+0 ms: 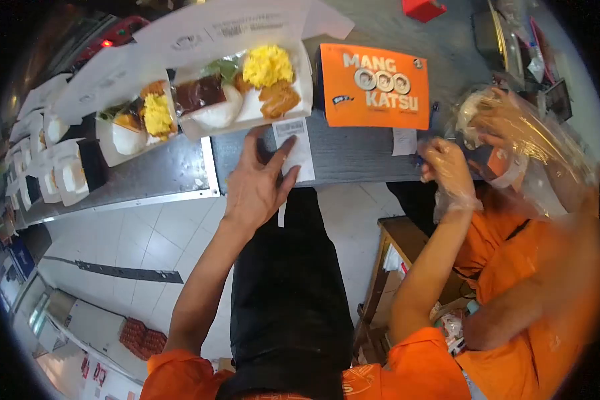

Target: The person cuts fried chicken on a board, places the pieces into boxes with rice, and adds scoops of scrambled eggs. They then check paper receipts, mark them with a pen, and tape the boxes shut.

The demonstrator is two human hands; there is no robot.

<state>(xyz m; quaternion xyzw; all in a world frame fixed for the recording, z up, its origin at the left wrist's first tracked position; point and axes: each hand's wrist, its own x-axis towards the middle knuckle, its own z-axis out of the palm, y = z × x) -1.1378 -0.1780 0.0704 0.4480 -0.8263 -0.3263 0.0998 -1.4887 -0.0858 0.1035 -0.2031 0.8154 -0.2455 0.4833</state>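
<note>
My left hand (259, 179) is bare and its fingers are spread at the counter's front edge. Its fingertips rest on a printed paper receipt (301, 155), which lies below an open food box (307, 80). That box has yellow scrambled egg (268, 67), a fried cutlet (280, 100), white rice and a dark sauce pack. My right hand (445, 163) wears a clear plastic glove, and its fingers are curled closed. A small dark-blue bit shows by its fingertips; what they hold is hard to make out. A second paper slip (405, 141) lies just left of it.
An orange closed "Mang Katsu" box (377, 87) stands on the dark counter (353, 157). More open food boxes (140, 130) line the left. At right, a co-worker's plastic-gloved hands (507, 127) are close to my right hand. A wooden stool (400, 233) stands below.
</note>
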